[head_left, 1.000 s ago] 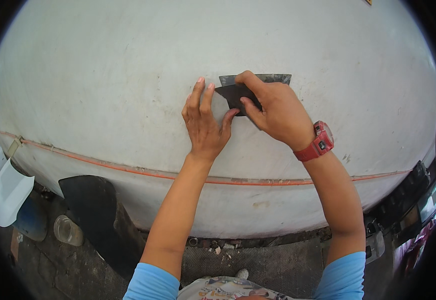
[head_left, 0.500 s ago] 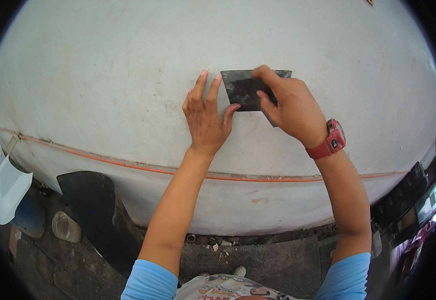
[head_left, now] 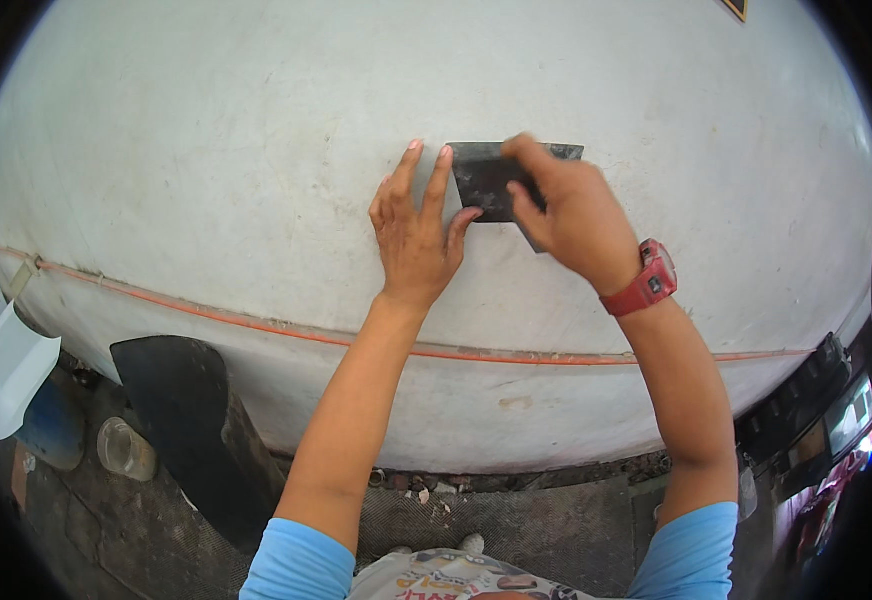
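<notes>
A thin, flat black piece (head_left: 481, 180) with pale smudges and straight edges lies against the white wall in front of me. My left hand (head_left: 414, 235) rests flat on the wall at its left side, fingers spread, the index fingertip and thumb touching its edge. Over its right part, my right hand (head_left: 581, 215) is bent, thumb and index finger curved round, the other fingers hidden. A second dark, thin sheet (head_left: 529, 236) pokes out below my right palm and appears to be held there; its kind is not clear. A red watch (head_left: 648, 280) is on my right wrist.
An orange pipe (head_left: 476, 355) runs along the wall below my hands. At the lower left stand a curved black panel (head_left: 171, 400), a clear tub (head_left: 126, 450), a blue container (head_left: 53, 428) and a white curved panel (head_left: 14, 370). Dark objects (head_left: 801, 410) line the right side.
My right hand has slid slightly left across the black piece, the dark sheet under its palm moving along. My left hand has shifted a little right and stays at the edge.
</notes>
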Motion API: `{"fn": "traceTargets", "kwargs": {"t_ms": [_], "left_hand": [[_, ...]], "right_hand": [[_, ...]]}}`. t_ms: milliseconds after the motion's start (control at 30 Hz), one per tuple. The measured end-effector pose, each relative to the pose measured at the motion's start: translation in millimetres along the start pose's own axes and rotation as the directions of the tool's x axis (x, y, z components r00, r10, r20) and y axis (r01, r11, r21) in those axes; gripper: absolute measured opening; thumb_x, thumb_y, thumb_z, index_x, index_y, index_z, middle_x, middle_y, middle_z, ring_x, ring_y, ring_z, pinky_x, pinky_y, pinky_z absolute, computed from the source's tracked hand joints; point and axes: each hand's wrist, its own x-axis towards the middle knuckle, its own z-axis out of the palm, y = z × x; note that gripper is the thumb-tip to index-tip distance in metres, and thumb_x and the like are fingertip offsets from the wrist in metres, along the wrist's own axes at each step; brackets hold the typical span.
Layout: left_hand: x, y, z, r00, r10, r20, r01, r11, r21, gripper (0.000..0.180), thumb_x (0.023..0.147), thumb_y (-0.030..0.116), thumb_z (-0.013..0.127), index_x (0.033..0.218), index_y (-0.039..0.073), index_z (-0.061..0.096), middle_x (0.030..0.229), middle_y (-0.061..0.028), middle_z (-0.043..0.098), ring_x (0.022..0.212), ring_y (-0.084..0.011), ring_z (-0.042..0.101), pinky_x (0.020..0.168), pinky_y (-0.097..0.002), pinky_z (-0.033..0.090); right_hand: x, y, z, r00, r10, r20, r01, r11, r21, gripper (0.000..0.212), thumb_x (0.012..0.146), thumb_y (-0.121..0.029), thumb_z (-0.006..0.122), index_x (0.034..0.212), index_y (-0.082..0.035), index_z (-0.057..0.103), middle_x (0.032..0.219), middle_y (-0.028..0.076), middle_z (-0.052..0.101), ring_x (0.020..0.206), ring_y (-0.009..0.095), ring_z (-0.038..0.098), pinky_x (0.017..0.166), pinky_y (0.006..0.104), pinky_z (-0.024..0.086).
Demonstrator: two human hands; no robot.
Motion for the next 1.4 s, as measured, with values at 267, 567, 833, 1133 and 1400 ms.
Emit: {"fn": "traceTargets", "kwargs": {"t_ms": [267,567,833,1133,1400], "left_hand": [[1,1,-2,1.0,0.005,0.005,-0.005,1.0,0.01,0.085,0.095,0.037,0.09,0.169,0.019,0.053,0.176,-0.012,0.041,0.156,-0.029,0.041,0.123,-0.0489,0.034],[3,2,-3,1.0,0.016,0.004,-0.016,0.998,0.053,0.084,0.094,0.038,0.09,0.17,0.031,0.054,0.178,-0.0106,0.039,0.149,-0.0309,0.045,0.12,-0.0482,0.036],[7,7,-8,0.999,0.023,0.037,-0.028,0.99,0.136,0.078,0.092,0.041,0.09,0.164,0.034,0.062,0.176,-0.0103,0.044,0.149,-0.0303,0.048,0.118,-0.0476,0.038],[15,26,-20,0.976,0.073,0.204,-0.124,0.96,0.25,0.075,0.1,0.03,0.084,0.168,0.015,0.056,0.175,-0.0094,0.048,0.154,-0.0308,0.05,0.123,-0.0495,0.039],[24,81,-27,0.954,0.027,0.298,-0.122,0.944,0.307,0.09,0.098,0.02,0.086,0.176,0.015,0.041,0.172,-0.0254,0.044,0.158,-0.0433,0.046,0.126,-0.0563,0.039]], "right_hand": [[-1,0,9,0.999,-0.038,-0.004,0.038,0.999,0.003,0.028,0.102,-0.007,0.071,0.128,-0.01,0.062,0.081,0.02,0.071,0.076,0.044,0.071,0.068,0.0507,0.055],[-23,9,8,0.999,-0.045,0.018,0.046,0.997,-0.057,0.028,0.102,-0.007,0.069,0.129,-0.01,0.06,0.08,0.017,0.073,0.077,0.042,0.073,0.064,0.0522,0.056],[-57,27,20,0.99,0.034,-0.134,-0.028,0.998,0.049,0.028,0.105,-0.012,0.069,0.131,-0.008,0.061,0.078,0.02,0.072,0.073,0.045,0.072,0.065,0.0534,0.055],[-97,53,22,0.921,0.379,-0.091,-0.343,0.899,0.273,0.034,0.106,-0.019,0.074,0.135,-0.009,0.061,0.083,0.023,0.075,0.075,0.044,0.075,0.07,0.0506,0.059],[-99,81,-6,0.909,0.413,-0.063,-0.294,0.74,0.605,0.035,0.105,-0.019,0.077,0.133,-0.008,0.059,0.097,0.015,0.08,0.081,0.021,0.074,0.072,0.0387,0.056]]}}
